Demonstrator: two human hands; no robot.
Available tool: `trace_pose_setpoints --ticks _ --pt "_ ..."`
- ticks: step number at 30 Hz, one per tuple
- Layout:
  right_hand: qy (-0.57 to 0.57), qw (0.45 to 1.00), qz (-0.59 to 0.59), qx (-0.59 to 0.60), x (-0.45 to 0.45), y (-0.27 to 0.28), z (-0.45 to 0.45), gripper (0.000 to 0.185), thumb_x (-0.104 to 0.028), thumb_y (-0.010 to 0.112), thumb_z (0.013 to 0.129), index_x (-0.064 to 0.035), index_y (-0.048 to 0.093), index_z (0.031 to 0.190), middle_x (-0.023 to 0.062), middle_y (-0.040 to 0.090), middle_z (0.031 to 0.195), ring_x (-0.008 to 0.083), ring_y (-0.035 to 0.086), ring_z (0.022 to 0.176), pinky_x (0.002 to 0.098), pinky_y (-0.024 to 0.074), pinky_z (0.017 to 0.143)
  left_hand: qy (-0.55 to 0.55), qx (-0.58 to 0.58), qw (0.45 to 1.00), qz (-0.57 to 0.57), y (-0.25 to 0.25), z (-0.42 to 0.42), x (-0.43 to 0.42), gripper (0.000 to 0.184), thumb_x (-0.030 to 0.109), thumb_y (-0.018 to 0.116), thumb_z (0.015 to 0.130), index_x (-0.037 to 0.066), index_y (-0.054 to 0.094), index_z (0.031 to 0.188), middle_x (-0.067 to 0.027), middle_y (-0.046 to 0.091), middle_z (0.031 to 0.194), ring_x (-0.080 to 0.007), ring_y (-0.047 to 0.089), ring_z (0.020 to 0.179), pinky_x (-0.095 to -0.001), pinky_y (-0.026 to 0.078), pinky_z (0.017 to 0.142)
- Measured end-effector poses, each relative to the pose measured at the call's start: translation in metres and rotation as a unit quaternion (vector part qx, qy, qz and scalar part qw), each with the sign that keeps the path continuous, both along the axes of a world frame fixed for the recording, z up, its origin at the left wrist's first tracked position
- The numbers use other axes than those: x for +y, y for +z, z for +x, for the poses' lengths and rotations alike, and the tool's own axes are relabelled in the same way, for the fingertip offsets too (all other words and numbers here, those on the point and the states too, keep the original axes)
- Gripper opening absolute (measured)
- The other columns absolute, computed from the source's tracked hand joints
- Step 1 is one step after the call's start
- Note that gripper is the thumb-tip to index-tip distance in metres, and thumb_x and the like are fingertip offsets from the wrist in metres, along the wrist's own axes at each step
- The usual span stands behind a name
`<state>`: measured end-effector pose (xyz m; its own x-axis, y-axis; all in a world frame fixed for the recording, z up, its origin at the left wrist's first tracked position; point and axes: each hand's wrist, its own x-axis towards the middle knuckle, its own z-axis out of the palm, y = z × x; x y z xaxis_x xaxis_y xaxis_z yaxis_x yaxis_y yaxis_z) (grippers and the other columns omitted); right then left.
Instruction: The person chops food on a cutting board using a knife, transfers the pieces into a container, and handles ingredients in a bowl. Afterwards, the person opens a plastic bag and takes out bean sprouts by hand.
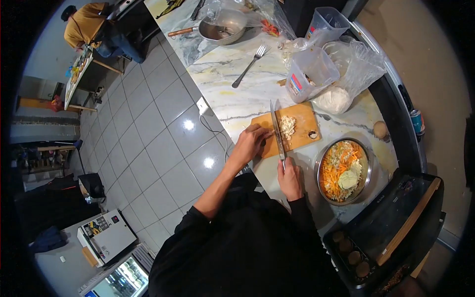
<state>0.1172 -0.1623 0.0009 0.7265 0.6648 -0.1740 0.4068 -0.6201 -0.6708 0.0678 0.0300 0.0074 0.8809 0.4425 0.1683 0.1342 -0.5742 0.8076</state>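
Knife (277, 129), long and steel-bladed, is gripped by right hand (291, 179); pale chopped pieces (288, 127) lie ahead of that hand on rectangular tan wooden board (300, 142). Left hand (251, 142) curls beside blade; cannot tell whether it holds anything. Best keep its fingertips tucked.

And the right hand (290, 179) grips a knife (277, 129) mid-frame, blade across the wooden board (305, 119) beside pale chopped pieces (288, 127); left hand (251, 143) at the board's left edge; metal bowl (366, 173) of orange shreds (336, 171) lower right; fork (253, 62) upper centre!
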Motion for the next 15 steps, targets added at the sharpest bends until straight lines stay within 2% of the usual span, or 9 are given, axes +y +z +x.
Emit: trace_pose_setpoints --ticks 3,5,8,10,13,15 --pt "0.004 0.999 -0.04 -0.003 0.003 0.011 0.001 0.031 -0.029 0.047 0.099 0.0009 0.052 0.095 0.0276 0.06 0.072 0.0492 0.059 0.074 0.0584 0.044 0.063 0.018 -0.017 1.0 -0.019 -0.007 -0.001 0.0 0.014 -0.002 0.062 0.082 -0.003 0.067 0.096 -0.0171 0.062 0.085 -0.0375 0.062 0.082 -0.0402 0.05 0.073" --pt "0.017 0.999 -0.037 -0.034 0.003 0.006 0.003 0.024 -0.023 0.05 0.098 0.0013 0.049 0.095 0.028 0.06 0.069 0.049 0.059 0.068 0.0577 0.0434 0.061 0.017 -0.014 1.0 -0.015 -0.008 -0.003 0.0 0.014 -0.002 0.062 0.083 -0.003 0.068 0.095 -0.017 0.062 0.086 -0.0372 0.062 0.082 -0.0402 0.05 0.073" --pt "0.025 0.996 -0.087 0.004 0.012 0.042 0.009 0.026 -0.023 0.049 0.098 0.0027 0.047 0.097 0.0287 0.06 0.07 0.0486 0.06 0.069 0.0572 0.0458 0.061 0.021 -0.007 1.0 -0.017 -0.012 -0.004 -0.003 0.014 -0.002 0.062 0.083 -0.002 0.069 0.095 -0.0169 0.062 0.087 -0.0362 0.062 0.082 -0.0396 0.051 0.073" --pt "0.031 0.995 -0.097 -0.005 0.013 0.042 0.009 0.027 -0.023 0.048 0.098 0.0032 0.047 0.097 0.0287 0.061 0.069 0.0484 0.06 0.069 0.057 0.0464 0.061 0.025 -0.001 0.999 -0.026 -0.011 -0.004 -0.007 0.014 -0.002 0.063 0.083 -0.002 0.069 0.095 -0.0169 0.062 0.087 -0.0353 0.063 0.082 -0.0389 0.051 0.073" --pt "0.034 0.994 -0.106 -0.008 0.015 0.044 0.009 0.028 -0.024 0.047 0.099 0.0039 0.047 0.097 0.0288 0.061 0.069 0.0482 0.061 0.069 0.0569 0.0471 0.061 0.027 -0.042 0.997 -0.066 0.001 -0.003 -0.012 0.015 -0.005 0.064 0.082 -0.002 0.07 0.096 -0.0161 0.064 0.09 -0.0322 0.065 0.084 -0.0363 0.052 0.073" --pt "0.029 0.994 -0.106 -0.001 0.016 0.045 0.009 0.028 -0.024 0.047 0.099 0.0041 0.047 0.096 0.0288 0.061 0.069 0.0482 0.061 0.069 0.057 0.0472 0.061 0.08 -0.071 0.989 -0.103 0.01 -0.002 -0.014 0.019 -0.007 0.064 0.081 -0.001 0.07 0.098 -0.0156 0.066 0.093 -0.0298 0.067 0.086 -0.0338 0.053 0.074"
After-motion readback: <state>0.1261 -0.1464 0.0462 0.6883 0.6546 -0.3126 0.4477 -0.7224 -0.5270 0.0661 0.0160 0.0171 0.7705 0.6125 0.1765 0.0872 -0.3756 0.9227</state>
